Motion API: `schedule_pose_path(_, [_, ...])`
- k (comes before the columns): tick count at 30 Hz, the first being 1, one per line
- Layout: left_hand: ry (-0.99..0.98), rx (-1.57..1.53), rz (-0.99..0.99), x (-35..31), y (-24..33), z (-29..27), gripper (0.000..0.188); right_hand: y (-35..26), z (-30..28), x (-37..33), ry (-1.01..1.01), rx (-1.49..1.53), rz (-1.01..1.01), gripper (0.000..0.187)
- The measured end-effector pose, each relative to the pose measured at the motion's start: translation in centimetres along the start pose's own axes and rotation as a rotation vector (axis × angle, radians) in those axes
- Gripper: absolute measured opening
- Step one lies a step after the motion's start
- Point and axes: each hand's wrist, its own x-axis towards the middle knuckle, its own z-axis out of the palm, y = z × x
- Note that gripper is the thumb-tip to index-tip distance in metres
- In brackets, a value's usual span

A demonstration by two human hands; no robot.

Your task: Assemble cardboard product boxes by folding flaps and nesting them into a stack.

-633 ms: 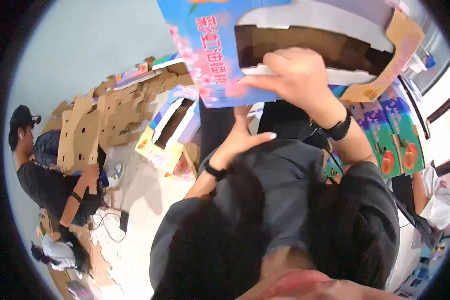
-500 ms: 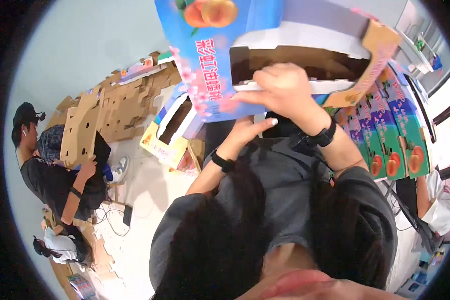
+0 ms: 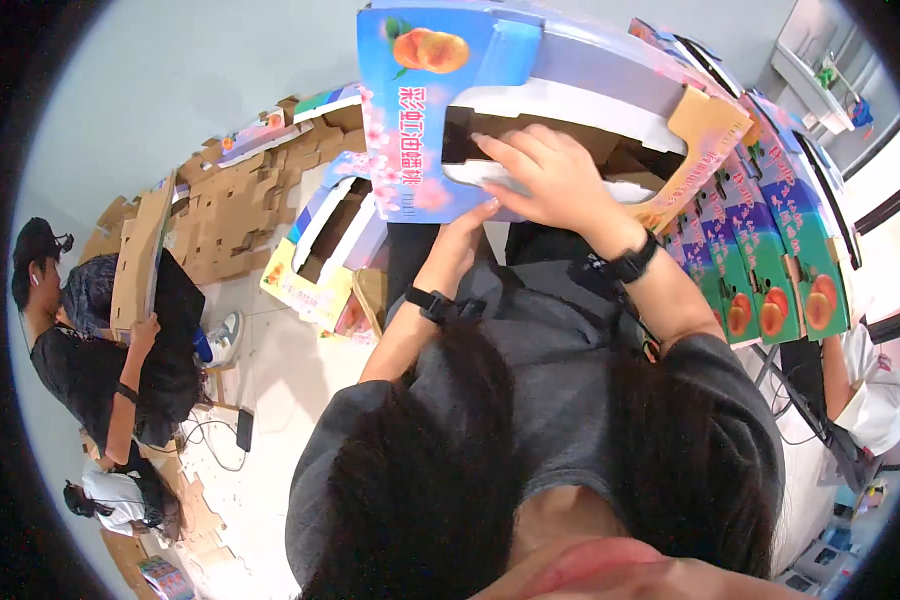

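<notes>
A colourful cardboard fruit box (image 3: 410, 110) stands in front of me, blue at its left end and yellow at its right, with a long cut-out opening showing brown card inside. My left hand (image 3: 458, 242) grips its near lower edge, thumb up against the blue panel and most fingers hidden. Over the near rim of the opening lies my right hand (image 3: 550, 180), fingers at the opening and thumb along the near side, closed on the box wall.
A similar box (image 3: 310, 270) sits to my left, before spread brown cardboard sheets (image 3: 250, 190). Several finished-looking boxes (image 3: 770, 250) stand in a row at right. A person (image 3: 90, 350) holds cardboard at left; another person (image 3: 875, 385) is at far right.
The box sits lower and more level in view. My right hand has shifted left along the opening, its fingers less curled. The person at left has turned their cardboard sheet more edge-on.
</notes>
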Motion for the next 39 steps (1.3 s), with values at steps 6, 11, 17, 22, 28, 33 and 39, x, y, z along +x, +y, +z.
schedule_pose_path(6, [0.112, -0.123, 0.037, 0.6, -0.3, -0.1, 0.039, -0.9, -6.1, -5.1, -0.202, -0.128, 0.237, 0.077])
schedule_pose_path(11, [0.081, -0.154, 0.012, 1.3, -0.8, -1.7, 0.043, 0.4, -6.3, -10.1, -0.402, -0.354, 0.444, 0.093])
schedule_pose_path(17, [0.028, -0.076, -0.002, 1.2, -1.0, -2.0, 0.047, 3.4, -3.5, -12.0, -0.140, -0.360, 0.328, 0.095])
schedule_pose_path(22, [0.054, -0.023, 0.019, 1.1, -1.1, -1.5, 0.068, 5.7, -3.0, -10.4, -0.057, -0.357, 0.338, 0.094])
schedule_pose_path(28, [0.047, 0.020, -0.078, 0.4, 0.0, -1.0, 0.080, 14.2, -4.7, -4.2, 0.073, -0.698, 0.313, 0.091])
schedule_pose_path(33, [0.044, -0.054, -0.155, -1.3, 1.8, 0.3, 0.075, 27.2, -6.2, -0.3, 0.103, -0.806, 0.411, 0.099])
schedule_pose_path(39, [-0.137, 0.557, 0.221, -2.7, 10.1, -2.6, 0.031, 40.0, -13.0, -0.4, -0.271, -0.765, 0.825, 0.100])
